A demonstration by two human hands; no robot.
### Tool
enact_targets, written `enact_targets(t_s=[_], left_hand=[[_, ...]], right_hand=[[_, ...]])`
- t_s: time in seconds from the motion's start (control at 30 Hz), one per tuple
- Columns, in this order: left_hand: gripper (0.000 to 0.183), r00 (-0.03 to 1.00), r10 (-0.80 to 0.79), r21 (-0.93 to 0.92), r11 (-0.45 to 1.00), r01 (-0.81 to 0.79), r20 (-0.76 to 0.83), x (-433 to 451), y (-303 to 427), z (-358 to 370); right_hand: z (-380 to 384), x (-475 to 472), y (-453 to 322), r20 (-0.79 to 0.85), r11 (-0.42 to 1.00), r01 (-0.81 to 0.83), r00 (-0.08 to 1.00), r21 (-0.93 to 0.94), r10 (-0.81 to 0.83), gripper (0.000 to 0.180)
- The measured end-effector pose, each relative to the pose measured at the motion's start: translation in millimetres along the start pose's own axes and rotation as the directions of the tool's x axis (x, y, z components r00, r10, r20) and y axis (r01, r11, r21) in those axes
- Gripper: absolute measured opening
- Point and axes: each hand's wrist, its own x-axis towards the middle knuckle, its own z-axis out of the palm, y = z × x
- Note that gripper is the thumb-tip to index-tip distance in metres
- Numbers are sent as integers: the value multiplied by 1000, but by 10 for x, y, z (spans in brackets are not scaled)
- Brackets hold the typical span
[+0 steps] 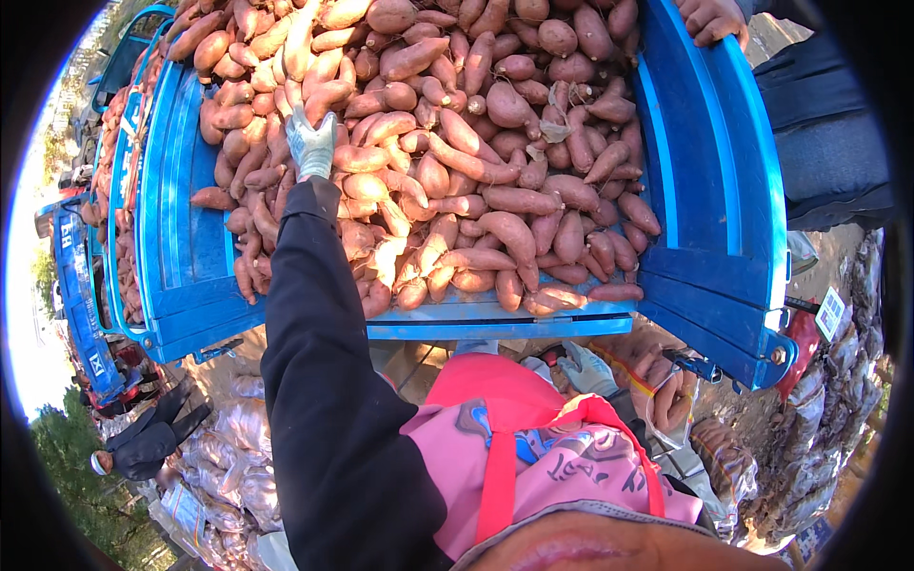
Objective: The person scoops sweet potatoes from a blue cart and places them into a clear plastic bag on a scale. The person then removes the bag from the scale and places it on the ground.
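A heap of sweet potatoes point(464, 157) fills the blue metal truck bed point(500, 330) before me. My left hand point(312, 143), in a pale work glove, is stretched out onto the heap at upper left, its fingertips touching sweet potatoes; whether it grips one cannot be told. My right hand point(588, 369), gloved in pale grey-green, is low beside my pink apron point(493, 428), below the bed's edge. Its fingers look spread, but what lies under them is partly hidden. Close to it on the right stands a clear plastic bag point(668, 396) with sweet potatoes inside.
Another person's bare hand point(714, 20) rests on the blue side panel point(721, 164) at upper right. Filled plastic bags point(807, 435) line the ground at right, with more bags point(235, 457) at lower left. A person in dark clothes point(146, 439) and another loaded blue truck point(86, 300) are at left.
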Motion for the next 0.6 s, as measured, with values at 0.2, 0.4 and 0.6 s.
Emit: enact_targets(t_s=[0.2,0.4,0.6], left_hand=[[79,941,-15,-26,999,25,338,538,-313,75],[78,996,84,82,993,-86,21,1336,45,209],[72,956,227,89,965,-246,185,1675,-378,429]], right_hand=[[-46,390,-327,-66,998,-50,997,-33,47,54],[-53,523,-504,-55,992,-107,993,-65,103,54],[-128,620,-839,-4,980,-184,983,-74,184,52]])
